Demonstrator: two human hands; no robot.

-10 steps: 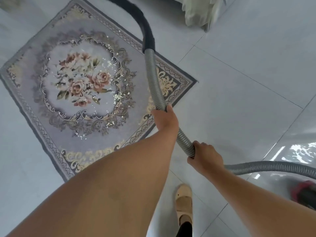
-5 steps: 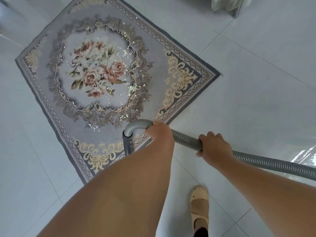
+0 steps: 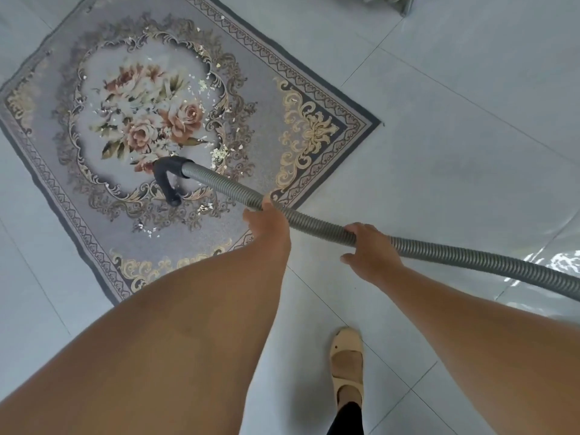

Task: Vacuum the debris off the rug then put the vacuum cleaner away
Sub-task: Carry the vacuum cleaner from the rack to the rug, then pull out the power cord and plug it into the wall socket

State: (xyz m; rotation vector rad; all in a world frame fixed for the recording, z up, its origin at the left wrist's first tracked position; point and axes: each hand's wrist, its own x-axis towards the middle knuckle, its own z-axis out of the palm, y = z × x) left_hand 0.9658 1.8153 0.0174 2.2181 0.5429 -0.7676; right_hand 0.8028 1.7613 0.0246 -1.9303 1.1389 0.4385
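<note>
A grey floral rug lies on the tiled floor, with pale debris flakes scattered over its middle and near its lower border. A ribbed grey vacuum hose runs in from the right edge to a dark curved nozzle whose tip points down at the rug's lower medallion. My left hand grips the hose close to the rug's edge. My right hand holds the hose further back, its fingers curled over it and the thumb spread below. The vacuum body is out of view.
Glossy pale floor tiles surround the rug. My foot in a beige shoe stands on the tiles below the hands. A bit of pale fabric hangs at the top right edge.
The hose end swung down from high over the rug's far side and then moved forward, so the nozzle now sits over the rug's middle. Both hands kept hold of the hose.
</note>
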